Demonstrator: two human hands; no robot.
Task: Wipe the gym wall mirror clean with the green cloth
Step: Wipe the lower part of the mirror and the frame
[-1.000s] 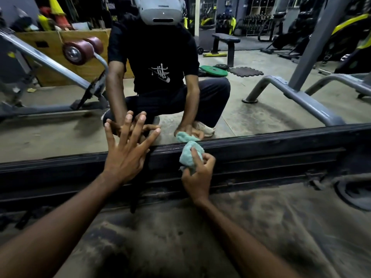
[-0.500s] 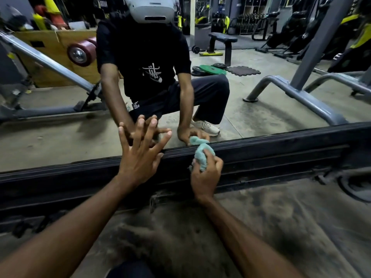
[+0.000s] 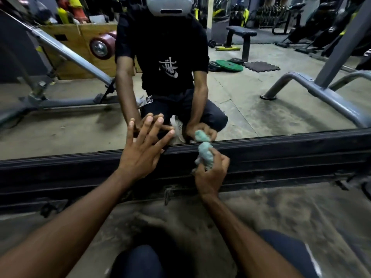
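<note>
Both of my hands are at the bottom edge of the gym wall mirror [image 3: 281,109]. My left hand [image 3: 140,157] lies flat, its fingers [image 3: 147,127] straight and spread wide. The tips are on the glass and the palm is over the black frame [image 3: 291,155] that runs along the mirror's foot. My right hand [image 3: 210,175] is just beside it, a little lower, with the fingers curled round the green cloth [image 3: 205,157]. The cloth is bunched into a wad that sticks up out of my grip. Its top reaches the line where the frame meets the glass, though I cannot tell whether it presses the glass itself. The cloth's reflection sits just above it. In the mirror I am crouching low, facing myself. Under my arms is a dusty concrete floor [image 3: 271,217], and my knee [image 3: 140,261], in dark trousers, shows at the bottom.
</note>
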